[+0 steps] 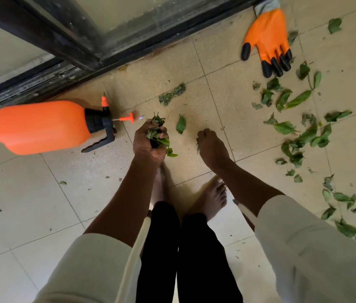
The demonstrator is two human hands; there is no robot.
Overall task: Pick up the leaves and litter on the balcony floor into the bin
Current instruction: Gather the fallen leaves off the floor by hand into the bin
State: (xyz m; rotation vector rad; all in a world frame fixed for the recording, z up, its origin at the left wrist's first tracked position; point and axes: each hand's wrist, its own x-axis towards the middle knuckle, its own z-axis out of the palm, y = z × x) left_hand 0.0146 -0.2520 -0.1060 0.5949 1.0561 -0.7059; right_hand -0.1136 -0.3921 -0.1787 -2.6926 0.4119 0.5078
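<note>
My left hand point(148, 143) grips a bunch of green leaves point(157, 133) above the beige tiled floor. My right hand point(211, 146) hangs just to the right with its fingers curled downward, and a bit of green shows at its left edge; whether it holds a leaf is unclear. A single leaf point(181, 124) lies on the tile between the hands. A crumpled leaf clump point(171, 95) lies farther ahead. Several loose leaves point(297, 132) are scattered across the tiles on the right. No bin is in view.
An orange spray bottle point(41, 126) lies on its side at the left. An orange garden glove with black claw tips point(268, 43) lies at the upper right. A dark sliding-door track point(81, 62) runs across the top. My bare feet point(213, 197) stand below the hands.
</note>
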